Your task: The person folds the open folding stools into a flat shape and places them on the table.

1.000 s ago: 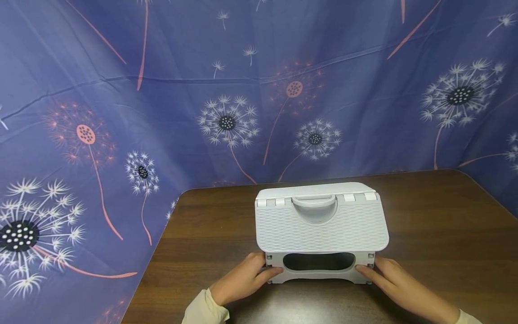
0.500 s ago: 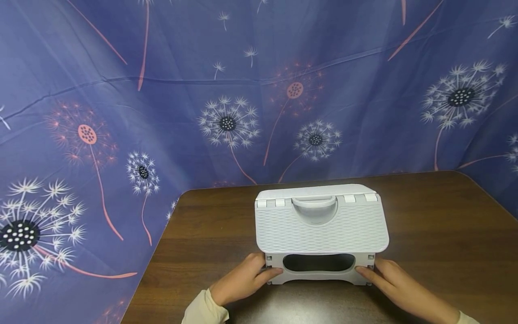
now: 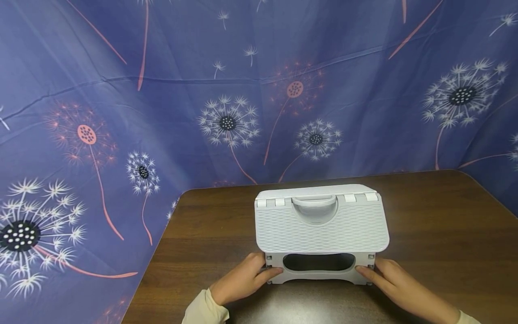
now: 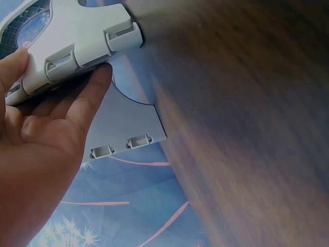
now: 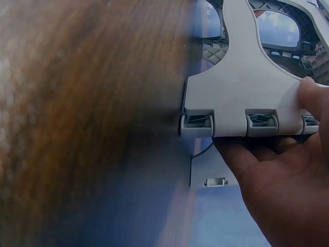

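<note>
A light grey plastic folding step stool stands on the wooden table, its ribbed front top panel facing me and a carry handle at the fold. The top's other half shows as a thin strip behind. Below hangs the front leg panel with an oval cutout. My left hand grips that panel's left edge, thumb in front and fingers behind, as the left wrist view also shows. On the opposite edge my right hand holds it the same way. Another leg panel appears farther back.
The brown wooden table reaches to a blue curtain printed with dandelions, hanging behind and along the left side. The stool stands near the table's far edge. Hinge knuckles line the leg panel's side.
</note>
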Demonstrator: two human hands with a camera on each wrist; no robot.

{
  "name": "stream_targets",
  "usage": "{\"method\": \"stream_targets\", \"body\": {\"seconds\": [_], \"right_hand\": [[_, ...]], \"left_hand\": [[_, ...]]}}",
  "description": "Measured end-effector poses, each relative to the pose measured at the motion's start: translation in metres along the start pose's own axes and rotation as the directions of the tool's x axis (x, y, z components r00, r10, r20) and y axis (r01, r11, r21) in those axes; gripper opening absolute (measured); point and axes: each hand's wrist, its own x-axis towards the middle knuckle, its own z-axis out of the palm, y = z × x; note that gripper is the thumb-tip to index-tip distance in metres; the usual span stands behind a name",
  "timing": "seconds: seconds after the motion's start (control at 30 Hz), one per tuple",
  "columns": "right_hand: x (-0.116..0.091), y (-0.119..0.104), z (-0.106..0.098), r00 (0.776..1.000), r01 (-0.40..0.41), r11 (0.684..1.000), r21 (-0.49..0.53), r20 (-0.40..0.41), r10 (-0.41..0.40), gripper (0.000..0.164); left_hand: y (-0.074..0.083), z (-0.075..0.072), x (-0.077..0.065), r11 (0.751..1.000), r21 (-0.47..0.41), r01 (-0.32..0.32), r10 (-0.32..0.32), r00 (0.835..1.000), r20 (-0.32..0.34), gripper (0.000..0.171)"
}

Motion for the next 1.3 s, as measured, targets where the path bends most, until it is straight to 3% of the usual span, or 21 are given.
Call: {"method": "stream_targets", "body": {"seconds": [0.57,0.8,1.3], "right_hand": [[0.0004,-0.0030,-0.0015,1.000,-0.021,1.000,0.011,0.014,0.020,0.026],[0.0011,-0.0051,-0.0027,0.997,-0.069,0.998,0.013,0.031,0.068,0.027],[0.0021,-0.0071,-0.0034,0.999,-0.043,0.998,0.053,0.027,0.042,0.018]], "left_hand": [[0.0003,-0.0006,0.0005,1.000,0.007,-0.002,0.002,1.000,-0.004,0.039],[-0.0010,0.0001,0.0004,1.000,0.013,0.004,-0.004,1.000,-0.004,0.041],[0.0003,-0.0004,0.0009,1.000,0.008,0.019,-0.019,1.000,0.003,0.034]]}}
